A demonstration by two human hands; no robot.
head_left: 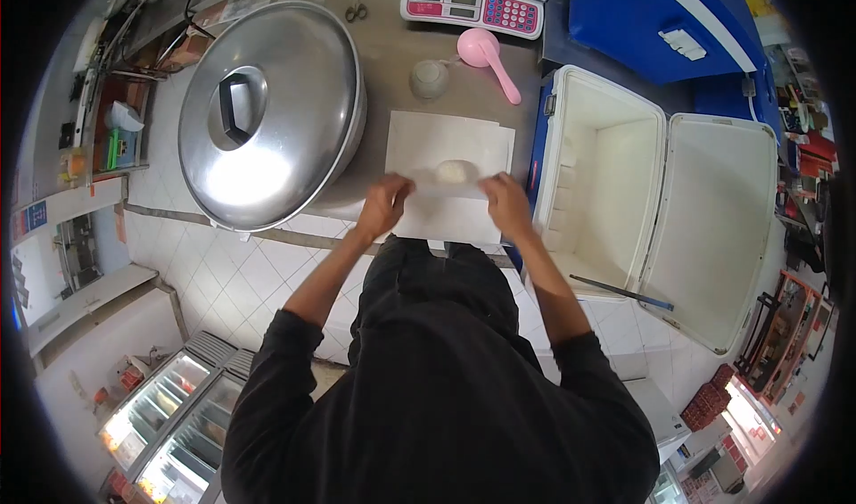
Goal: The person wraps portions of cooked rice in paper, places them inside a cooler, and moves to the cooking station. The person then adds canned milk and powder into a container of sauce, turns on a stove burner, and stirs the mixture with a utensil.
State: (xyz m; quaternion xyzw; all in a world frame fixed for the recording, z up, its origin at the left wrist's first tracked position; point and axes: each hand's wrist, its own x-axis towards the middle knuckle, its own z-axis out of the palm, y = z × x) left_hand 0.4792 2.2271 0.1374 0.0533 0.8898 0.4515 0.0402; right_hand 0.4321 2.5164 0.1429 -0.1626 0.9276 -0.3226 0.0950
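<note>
A stack of white paper sheets lies on the counter in front of me. On it sits a whitish rounded lump that looks like dough, between my two hands. My left hand is closed in a pinch on the top sheet's left side. Opposite it, my right hand pinches the same sheet on the right. The paper's near edge looks raised between them, slightly blurred. Just beyond the stack stand a small translucent bowl and a pink scoop, its handle pointing toward me.
To the left is a big metal pot with a domed lid. A digital scale stands at the back, with scissors to its left. An open cooler with a white interior is on the right, beside a blue cooler.
</note>
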